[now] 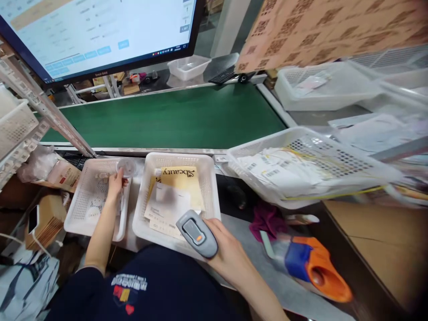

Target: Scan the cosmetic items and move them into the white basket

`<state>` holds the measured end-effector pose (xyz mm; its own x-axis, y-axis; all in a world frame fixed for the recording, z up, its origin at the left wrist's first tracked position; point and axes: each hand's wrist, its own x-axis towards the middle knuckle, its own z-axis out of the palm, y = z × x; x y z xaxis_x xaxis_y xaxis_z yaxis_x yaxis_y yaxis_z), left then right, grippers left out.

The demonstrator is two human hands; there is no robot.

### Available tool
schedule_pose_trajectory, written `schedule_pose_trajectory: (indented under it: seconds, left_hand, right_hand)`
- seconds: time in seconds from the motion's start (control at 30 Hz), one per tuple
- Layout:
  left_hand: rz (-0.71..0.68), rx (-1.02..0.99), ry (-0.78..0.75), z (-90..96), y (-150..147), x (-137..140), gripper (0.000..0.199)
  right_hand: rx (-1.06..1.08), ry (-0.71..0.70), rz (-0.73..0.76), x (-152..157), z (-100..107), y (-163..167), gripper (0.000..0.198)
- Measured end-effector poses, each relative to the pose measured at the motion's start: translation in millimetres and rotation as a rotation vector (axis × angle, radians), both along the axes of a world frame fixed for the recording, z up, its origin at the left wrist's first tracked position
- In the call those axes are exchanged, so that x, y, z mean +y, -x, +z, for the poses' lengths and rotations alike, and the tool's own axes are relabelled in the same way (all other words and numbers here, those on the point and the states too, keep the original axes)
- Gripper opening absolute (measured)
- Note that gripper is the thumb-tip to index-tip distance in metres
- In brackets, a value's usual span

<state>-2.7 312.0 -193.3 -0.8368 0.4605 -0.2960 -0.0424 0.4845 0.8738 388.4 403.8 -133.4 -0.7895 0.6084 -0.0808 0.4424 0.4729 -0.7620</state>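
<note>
Grey scanner (pixel 197 233) gripped in right hand (pixel 230 254), held over middle basket (pixel 142 209); papers there apparently unscanned. Left hand (pixel 115 183) closed on small clear item (pixel 126 166) in basket left (pixel 75 218) of it.

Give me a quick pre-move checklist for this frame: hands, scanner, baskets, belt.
1. Scanner gripped in right hand: ok.
2. Scanner aimed at papers in middle basket: cannot tell, beam not visible.
3. Left hand in left basket, on a clear round item: ok; firm grip cannot tell.
4. Green belt free of items in view: ok.
5. Tilted basket of labelled packets seated stably: cannot tell.
</note>
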Motion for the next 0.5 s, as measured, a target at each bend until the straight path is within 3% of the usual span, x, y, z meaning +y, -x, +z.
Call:
schedule_pose_trajectory:
  seconds: [0.27,0.4,0.5]
  left_hand:
    - [-0.463,-0.094,-0.105,0.8,-96,32,0.068]
    - [-0.684,-0.075,-0.021,-1.2,-115,42,0.061]
    - [-0.792,0.094,0.122,-0.4,-111,44,0.055]
  right_hand:
    - [-0.021,-0.021,-0.002,12,30,37,0.072]
    - [-0.05,-0.026,-0.124,18,28,29,0.067]
    - [-0.045,-0.03,-0.199,22,12,5,0.063]
